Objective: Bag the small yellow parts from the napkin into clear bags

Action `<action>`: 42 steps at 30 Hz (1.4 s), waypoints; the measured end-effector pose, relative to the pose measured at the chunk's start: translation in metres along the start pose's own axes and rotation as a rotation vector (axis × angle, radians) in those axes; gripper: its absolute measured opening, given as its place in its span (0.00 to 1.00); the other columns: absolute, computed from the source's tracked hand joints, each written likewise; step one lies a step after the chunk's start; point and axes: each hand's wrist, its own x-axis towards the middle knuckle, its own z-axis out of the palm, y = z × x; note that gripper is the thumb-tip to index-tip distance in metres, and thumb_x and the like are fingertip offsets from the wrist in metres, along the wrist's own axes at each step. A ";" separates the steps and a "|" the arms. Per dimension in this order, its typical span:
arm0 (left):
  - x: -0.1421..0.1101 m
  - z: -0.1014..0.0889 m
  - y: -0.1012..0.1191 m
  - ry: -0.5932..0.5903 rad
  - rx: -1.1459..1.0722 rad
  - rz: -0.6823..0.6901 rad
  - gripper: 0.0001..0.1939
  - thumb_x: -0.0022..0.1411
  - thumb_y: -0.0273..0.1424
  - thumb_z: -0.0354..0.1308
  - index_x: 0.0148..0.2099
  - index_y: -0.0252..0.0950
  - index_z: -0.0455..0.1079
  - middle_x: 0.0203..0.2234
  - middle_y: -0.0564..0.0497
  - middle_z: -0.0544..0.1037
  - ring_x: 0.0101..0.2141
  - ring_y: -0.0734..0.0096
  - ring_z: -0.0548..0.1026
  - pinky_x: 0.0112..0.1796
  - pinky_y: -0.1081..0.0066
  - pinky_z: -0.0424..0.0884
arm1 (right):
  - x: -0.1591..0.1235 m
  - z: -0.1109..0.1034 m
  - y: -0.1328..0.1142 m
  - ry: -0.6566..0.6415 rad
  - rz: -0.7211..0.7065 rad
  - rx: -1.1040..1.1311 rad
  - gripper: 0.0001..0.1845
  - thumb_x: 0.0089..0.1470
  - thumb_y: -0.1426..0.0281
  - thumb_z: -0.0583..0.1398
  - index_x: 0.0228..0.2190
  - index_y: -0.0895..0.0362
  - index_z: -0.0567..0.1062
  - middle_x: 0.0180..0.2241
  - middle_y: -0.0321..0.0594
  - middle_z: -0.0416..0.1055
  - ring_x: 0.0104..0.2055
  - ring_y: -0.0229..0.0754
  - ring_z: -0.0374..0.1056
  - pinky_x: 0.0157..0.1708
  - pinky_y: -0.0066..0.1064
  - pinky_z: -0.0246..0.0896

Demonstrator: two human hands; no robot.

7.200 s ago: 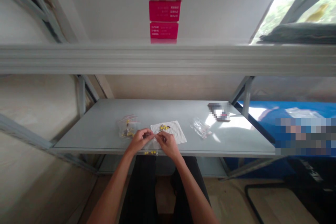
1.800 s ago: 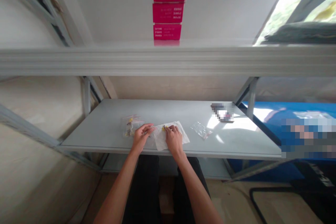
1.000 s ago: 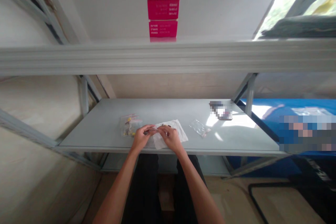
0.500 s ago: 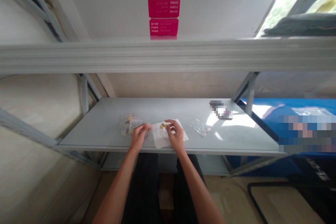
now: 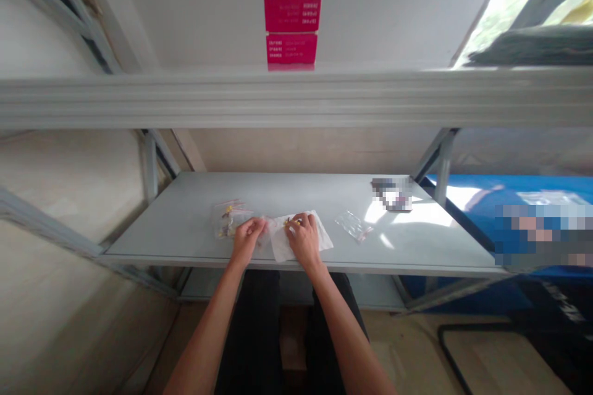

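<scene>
My left hand is closed in a pinch on the edge of a clear plastic bag, just left of a white sheet that looks like paper or cloth. Over that sheet, my right hand curls its fingers down onto small yellow and dark pieces. The fingers partly cover the pieces, and their kind is too small to make out. Behind my left hand lie clear zip bags with more yellow and dark bits inside.
Another clear bag lies right of the sheet on the grey table. A blurred-out item sits at the back right. Above, a shelf beam crosses the view, with red boxes over it. A blue surface stands at right.
My right hand has shifted slightly left and lowered its fingers over the small pieces on the sheet. My left hand stays nearly in place, with more of the plastic bag showing.
</scene>
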 end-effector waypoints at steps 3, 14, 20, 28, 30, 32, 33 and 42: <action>-0.001 0.000 0.003 -0.056 0.051 0.026 0.21 0.57 0.50 0.66 0.32 0.35 0.77 0.26 0.50 0.78 0.30 0.68 0.73 0.32 0.73 0.66 | 0.001 0.000 0.000 -0.015 -0.019 0.006 0.07 0.61 0.73 0.62 0.38 0.53 0.81 0.43 0.46 0.72 0.47 0.50 0.61 0.49 0.41 0.60; 0.000 0.001 -0.001 -0.058 0.095 0.049 0.19 0.60 0.47 0.65 0.36 0.35 0.79 0.29 0.49 0.80 0.32 0.66 0.75 0.34 0.73 0.68 | 0.002 0.001 -0.005 -0.082 -0.105 -0.042 0.07 0.61 0.71 0.63 0.38 0.52 0.82 0.44 0.45 0.73 0.47 0.51 0.61 0.48 0.41 0.61; 0.000 0.000 0.001 -0.060 0.154 0.068 0.19 0.61 0.47 0.64 0.38 0.35 0.80 0.30 0.49 0.81 0.32 0.65 0.76 0.35 0.72 0.68 | 0.003 0.000 -0.003 -0.031 -0.059 0.078 0.09 0.62 0.75 0.60 0.36 0.55 0.80 0.42 0.45 0.74 0.46 0.49 0.63 0.47 0.38 0.61; 0.000 0.004 0.009 -0.191 0.405 0.222 0.19 0.64 0.46 0.61 0.36 0.36 0.81 0.30 0.48 0.80 0.32 0.65 0.75 0.35 0.71 0.67 | 0.004 -0.009 0.001 0.065 -0.077 0.462 0.08 0.64 0.69 0.61 0.34 0.54 0.80 0.38 0.42 0.76 0.43 0.45 0.69 0.48 0.38 0.62; 0.000 0.005 0.010 -0.202 0.423 0.234 0.19 0.65 0.46 0.59 0.37 0.35 0.81 0.30 0.48 0.80 0.33 0.65 0.75 0.36 0.70 0.67 | 0.004 -0.010 0.001 0.036 -0.146 0.476 0.09 0.65 0.68 0.60 0.35 0.53 0.81 0.40 0.42 0.77 0.44 0.45 0.69 0.49 0.39 0.62; -0.001 0.004 0.010 -0.196 0.409 0.226 0.20 0.66 0.46 0.58 0.37 0.35 0.81 0.30 0.48 0.80 0.33 0.65 0.75 0.36 0.70 0.67 | 0.004 -0.008 0.001 0.075 -0.118 0.452 0.11 0.66 0.68 0.58 0.37 0.53 0.82 0.42 0.43 0.77 0.45 0.45 0.69 0.50 0.40 0.61; -0.001 0.003 0.009 -0.187 0.390 0.212 0.21 0.67 0.46 0.57 0.37 0.35 0.81 0.30 0.48 0.80 0.33 0.65 0.75 0.36 0.70 0.67 | 0.003 -0.007 0.002 0.109 -0.072 0.415 0.12 0.67 0.69 0.57 0.37 0.53 0.82 0.42 0.43 0.77 0.45 0.45 0.68 0.50 0.40 0.61; 0.000 0.000 0.000 -0.014 0.087 0.046 0.22 0.60 0.50 0.63 0.36 0.35 0.75 0.28 0.50 0.79 0.32 0.67 0.76 0.36 0.72 0.70 | -0.003 0.009 0.009 0.096 0.026 0.058 0.10 0.60 0.76 0.61 0.34 0.53 0.82 0.38 0.46 0.74 0.44 0.52 0.62 0.46 0.41 0.60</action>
